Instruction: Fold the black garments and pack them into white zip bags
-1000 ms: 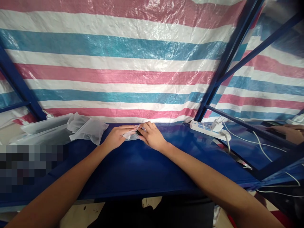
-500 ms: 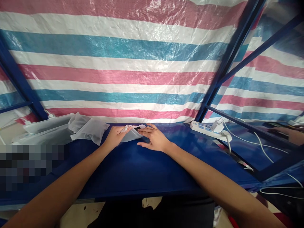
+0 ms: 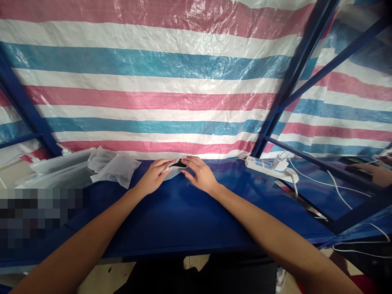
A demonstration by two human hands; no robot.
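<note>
A translucent white plastic bag (image 3: 173,174) lies near the back edge of the blue table, its mouth held apart. Inside the opening shows a flat black item (image 3: 178,163), whose kind I cannot make out. My left hand (image 3: 154,176) grips the bag's left edge, thumb in front and fingers behind. On the opposite side, my right hand (image 3: 200,173) is curled at the bag's right edge, fingertips at the mouth beside the black item. Both forearms rest low over the blue table (image 3: 183,220).
More frosted bags (image 3: 118,168) lie left of my hands, beside white box-like items (image 3: 67,163). At the right stand a power strip (image 3: 260,164) and a plugged-in white adapter (image 3: 280,162) with loose cables. Blue frame posts (image 3: 283,98) flank a striped tarp (image 3: 153,98). Another person's hand (image 3: 379,173) shows far right.
The bag's mouth has been spread wider, showing more of the black item. My left hand has moved slightly up and right, and my right fingers have curled in at the bag's edge.
</note>
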